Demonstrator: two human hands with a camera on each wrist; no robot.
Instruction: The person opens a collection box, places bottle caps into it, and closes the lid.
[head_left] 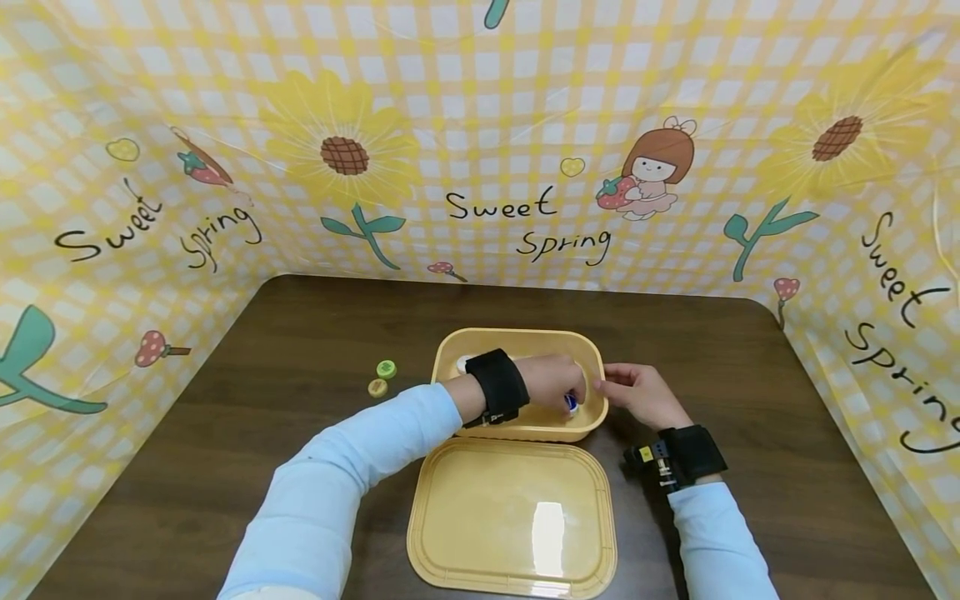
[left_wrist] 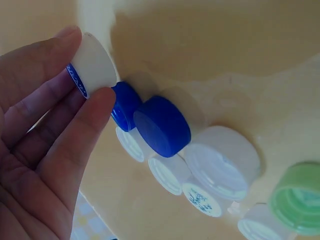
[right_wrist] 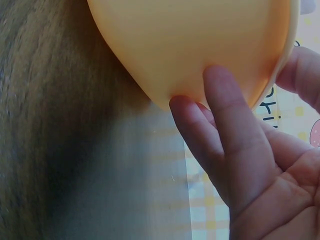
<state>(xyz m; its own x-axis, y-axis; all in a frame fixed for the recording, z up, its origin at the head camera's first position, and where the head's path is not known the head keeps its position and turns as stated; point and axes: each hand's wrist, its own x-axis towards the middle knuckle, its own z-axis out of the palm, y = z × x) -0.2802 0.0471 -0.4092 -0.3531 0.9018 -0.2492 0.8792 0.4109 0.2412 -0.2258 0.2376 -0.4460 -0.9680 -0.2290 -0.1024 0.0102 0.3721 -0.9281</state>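
A yellow plastic box (head_left: 517,432) stands on the table with several bottle caps inside. Over its right end, my left hand (head_left: 551,379) pinches a white bottle cap (left_wrist: 96,62) with blue print between thumb and fingers. Just below that cap in the left wrist view lie two blue caps (left_wrist: 162,127), then several white caps (left_wrist: 222,162) and a light green cap (left_wrist: 299,200). My right hand (head_left: 645,396) holds the box's right end, fingers (right_wrist: 230,110) against the outer wall and thumb at the rim. The left forearm hides part of the box's inside in the head view.
In front of the box lies its yellow lid (head_left: 480,517), flat on the dark wooden table (head_left: 300,333). Left of the box are a green cap (head_left: 386,369) and a tan cap (head_left: 377,388). A yellow checked cloth (head_left: 510,125) hangs around the back and sides.
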